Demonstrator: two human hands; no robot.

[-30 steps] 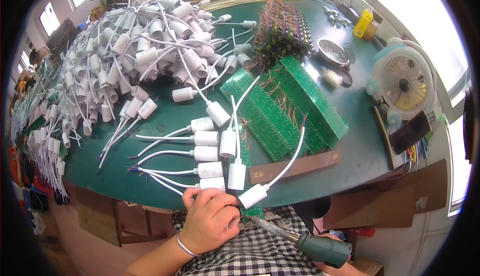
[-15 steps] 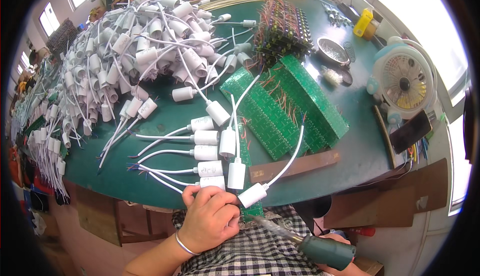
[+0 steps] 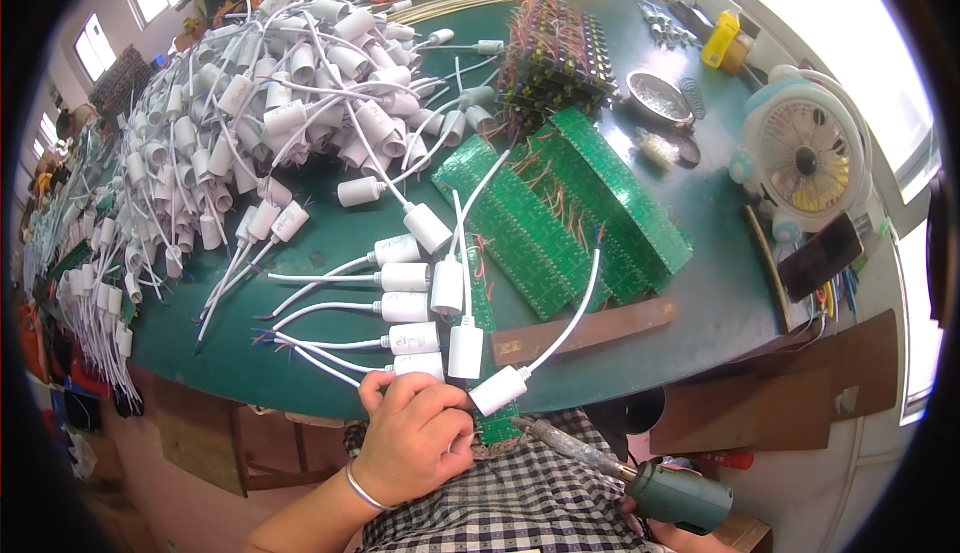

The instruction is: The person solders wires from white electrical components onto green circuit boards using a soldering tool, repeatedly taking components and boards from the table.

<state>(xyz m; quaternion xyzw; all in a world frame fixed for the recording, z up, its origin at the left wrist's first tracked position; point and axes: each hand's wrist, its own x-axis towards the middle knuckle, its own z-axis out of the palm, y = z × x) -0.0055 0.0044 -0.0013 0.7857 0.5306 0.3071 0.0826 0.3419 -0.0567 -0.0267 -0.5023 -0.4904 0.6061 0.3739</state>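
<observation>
My left hand (image 3: 415, 438), with a bracelet at its wrist, is curled at the table's front edge, fingertips pinched by the near end of a green circuit board strip (image 3: 498, 427); what they hold is hidden. My right hand (image 3: 690, 537), mostly hidden, is wrapped round the green handle of a soldering iron (image 3: 680, 495). The iron's tip is close to the strip's right edge; I cannot tell if it touches. A white lamp holder (image 3: 498, 390) lies across the strip, its cable pointing up right. More white lamp holders (image 3: 405, 306) with cables lie in a column beside the strip.
A big heap of white lamp holders (image 3: 285, 118) fills the left. Green circuit board panels (image 3: 560, 223) lie mid-table, before stacked wired boards (image 3: 560, 58). A brown bar (image 3: 585, 331) lies near the front edge. A fan (image 3: 805, 163), phone (image 3: 820, 258) and metal dish (image 3: 660, 100) stand right.
The soldering iron has shifted a little right and up, its tip moving toward the board's right edge. My left hand stays nearly in place. The whole view has shifted slightly.
</observation>
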